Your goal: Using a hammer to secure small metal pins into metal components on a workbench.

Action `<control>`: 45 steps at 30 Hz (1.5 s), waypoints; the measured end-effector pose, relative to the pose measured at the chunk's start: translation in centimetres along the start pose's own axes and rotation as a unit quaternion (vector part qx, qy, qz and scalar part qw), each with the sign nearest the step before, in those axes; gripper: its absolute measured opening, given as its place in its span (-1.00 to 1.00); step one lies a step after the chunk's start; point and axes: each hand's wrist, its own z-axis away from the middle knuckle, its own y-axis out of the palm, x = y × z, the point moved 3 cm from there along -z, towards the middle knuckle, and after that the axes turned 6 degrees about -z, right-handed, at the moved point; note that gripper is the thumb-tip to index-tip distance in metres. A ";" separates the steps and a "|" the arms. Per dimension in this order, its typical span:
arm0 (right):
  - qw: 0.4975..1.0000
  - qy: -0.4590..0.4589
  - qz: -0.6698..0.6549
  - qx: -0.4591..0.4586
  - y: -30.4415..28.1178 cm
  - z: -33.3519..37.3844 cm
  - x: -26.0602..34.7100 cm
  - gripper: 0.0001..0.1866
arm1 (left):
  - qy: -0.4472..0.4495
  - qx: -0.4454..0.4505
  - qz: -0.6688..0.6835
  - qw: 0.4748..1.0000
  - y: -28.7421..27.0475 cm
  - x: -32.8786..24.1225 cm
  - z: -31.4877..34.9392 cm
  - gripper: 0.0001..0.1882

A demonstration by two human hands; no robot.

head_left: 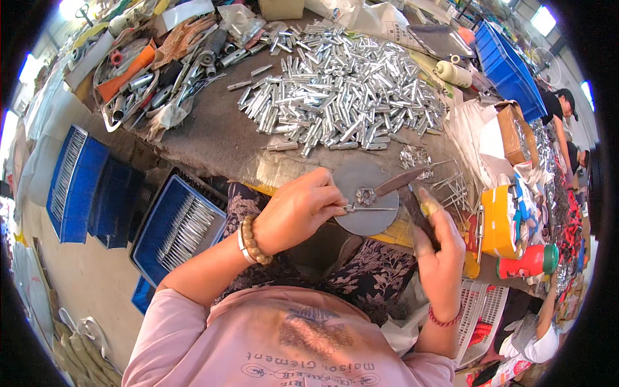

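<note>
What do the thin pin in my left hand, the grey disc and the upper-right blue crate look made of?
Thin pin: likely bare or plated metal, from its bright silvery shine.
Grey disc: matte and even grey; metal or plastic, I can't tell.
Blue crate: probably moulded plastic, smooth with one colour throughout and a soft sheen.

Workshop-type interior; pale, smooth floor (84, 277) at left; worn brown worktable (213, 132) across upper middle; bright window-like panel (543, 20) upper right; more glare along left rim.
</note>
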 end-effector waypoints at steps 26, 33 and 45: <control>0.992 -0.039 0.063 -0.105 3.2 -2.2 -3.3 -0.79 | -0.029 0.016 -0.039 0.999 -0.1 -1.3 -0.5 -0.82; 0.981 0.016 0.171 -0.088 1.1 -2.9 -9.8 -0.89 | -0.025 0.005 -0.055 0.998 -0.8 -1.3 -1.1 -0.85; 0.975 0.045 0.207 -0.061 0.6 -3.1 -10.0 -0.88 | -0.004 0.010 -0.020 1.000 0.3 -0.5 -0.6 -0.81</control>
